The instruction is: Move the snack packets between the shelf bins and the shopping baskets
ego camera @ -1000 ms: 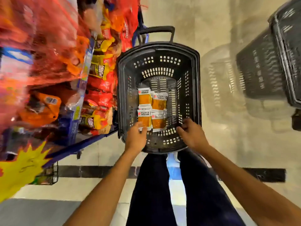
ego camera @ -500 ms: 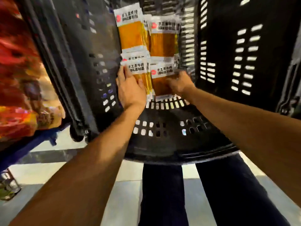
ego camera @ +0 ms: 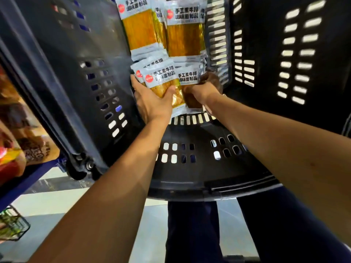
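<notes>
Inside a black perforated plastic shopping basket (ego camera: 209, 188), white-and-amber plastic snack packets are seen on its bottom. The near-left stack of packets (ego camera: 158, 77) is gripped by the left hand (ego camera: 152, 105), with the thumb pressed across the amber face and the fingers (ego camera: 133, 81) curled round the left edge. The near-right packet (ego camera: 188, 77) is grasped by the right hand (ego camera: 199, 92), whose fingers are curled over its right edge. Two farther packets (ego camera: 141, 33) are seen lying flat, touched at their lower ends by the gripped ones.

The step is judged to be a lift out of the basket towards the blue-edged shelf (ego camera: 28, 180) at the left. Several glossy packets appear to be fanned in the left grasp, so one could be shed if the stack is squeezed at one edge only. The farther packets, overlapped by the near ones, could be dragged along or flipped. The basket's tall side could be caught by a packet corner if the hands are raised at a slant
</notes>
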A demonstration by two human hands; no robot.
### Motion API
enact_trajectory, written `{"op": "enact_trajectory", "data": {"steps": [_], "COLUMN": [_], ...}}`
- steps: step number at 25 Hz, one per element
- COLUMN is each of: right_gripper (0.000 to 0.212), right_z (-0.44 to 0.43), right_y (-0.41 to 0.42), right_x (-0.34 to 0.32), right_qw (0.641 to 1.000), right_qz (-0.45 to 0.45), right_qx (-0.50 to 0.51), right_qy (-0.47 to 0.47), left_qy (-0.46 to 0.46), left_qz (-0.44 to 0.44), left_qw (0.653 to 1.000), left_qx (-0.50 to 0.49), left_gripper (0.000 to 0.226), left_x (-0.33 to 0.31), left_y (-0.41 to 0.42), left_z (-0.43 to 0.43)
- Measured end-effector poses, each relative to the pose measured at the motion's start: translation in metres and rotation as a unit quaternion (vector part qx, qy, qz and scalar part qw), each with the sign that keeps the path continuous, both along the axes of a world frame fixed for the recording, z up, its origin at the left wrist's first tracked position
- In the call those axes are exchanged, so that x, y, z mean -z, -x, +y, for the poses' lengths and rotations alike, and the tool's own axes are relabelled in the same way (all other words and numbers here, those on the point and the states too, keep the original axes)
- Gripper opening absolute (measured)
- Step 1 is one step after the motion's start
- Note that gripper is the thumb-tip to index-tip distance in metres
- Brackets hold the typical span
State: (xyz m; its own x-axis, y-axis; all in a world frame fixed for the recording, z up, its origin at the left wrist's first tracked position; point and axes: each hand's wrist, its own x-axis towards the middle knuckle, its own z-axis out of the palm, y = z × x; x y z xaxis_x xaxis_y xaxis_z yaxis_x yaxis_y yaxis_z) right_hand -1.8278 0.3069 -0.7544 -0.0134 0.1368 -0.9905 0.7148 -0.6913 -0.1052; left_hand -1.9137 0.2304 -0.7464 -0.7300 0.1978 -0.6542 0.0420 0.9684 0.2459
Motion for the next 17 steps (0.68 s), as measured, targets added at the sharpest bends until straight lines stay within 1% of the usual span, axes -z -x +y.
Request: {"op": "enact_trajectory", "data": {"steps": [2,3,5,6,7,10,11,14,16,17], "right_gripper": [0.039,0.04,0.04,0.038,0.035,0.008,0.011,0.02,0.012,0.011], "right_z": [0.0,0.001,0.003,0.003,0.002,-0.007,-0.011,-0.009,-0.003,-0.002], "right_y": [-0.003,-0.004,-0.006,-0.007,-0.008,-0.007,-0.007,-0.011,-0.011,-0.012], "right_x": [-0.003,-0.005,-0.006,-0.006,-0.004,-0.005,-0.005,-0.007,-0.008,-0.007], "right_qw": [0.999,0.999,0.998,0.999,0.999,1.0,1.0,0.999,0.998,0.998], "right_qz": [0.007,0.009,0.017,0.021,0.024,0.017,0.014,0.001,-0.004,-0.005], "right_qx": [-0.01,-0.025,-0.024,-0.013,-0.001,0.017,0.023,0.04,0.055,0.06], "right_qy": [0.034,0.048,0.052,0.042,0.028,0.004,0.002,0.019,0.031,0.034], "left_qy": [0.027,0.044,0.066,0.064,0.056,0.038,0.025,-0.008,-0.013,-0.019], "left_qz": [0.0,-0.001,-0.017,-0.027,-0.032,-0.014,-0.013,-0.027,-0.027,-0.027], "left_qw": [1.0,0.999,0.998,0.997,0.998,0.999,1.0,0.999,0.998,0.997], "left_qx": [-0.007,-0.008,-0.014,-0.02,-0.02,0.016,0.013,-0.039,-0.06,-0.069], "left_gripper": [0.103,0.1,0.083,0.076,0.074,0.08,0.078,0.074,0.073,0.07], "left_x": [0.003,0.006,0.012,0.013,0.013,0.009,0.005,-0.005,-0.008,-0.009], "left_y": [0.001,0.001,0.005,0.007,0.007,-0.002,-0.007,-0.017,-0.015,-0.013], "left_z": [0.004,0.004,0.003,0.003,0.003,0.0,-0.001,-0.005,-0.008,-0.008]}}
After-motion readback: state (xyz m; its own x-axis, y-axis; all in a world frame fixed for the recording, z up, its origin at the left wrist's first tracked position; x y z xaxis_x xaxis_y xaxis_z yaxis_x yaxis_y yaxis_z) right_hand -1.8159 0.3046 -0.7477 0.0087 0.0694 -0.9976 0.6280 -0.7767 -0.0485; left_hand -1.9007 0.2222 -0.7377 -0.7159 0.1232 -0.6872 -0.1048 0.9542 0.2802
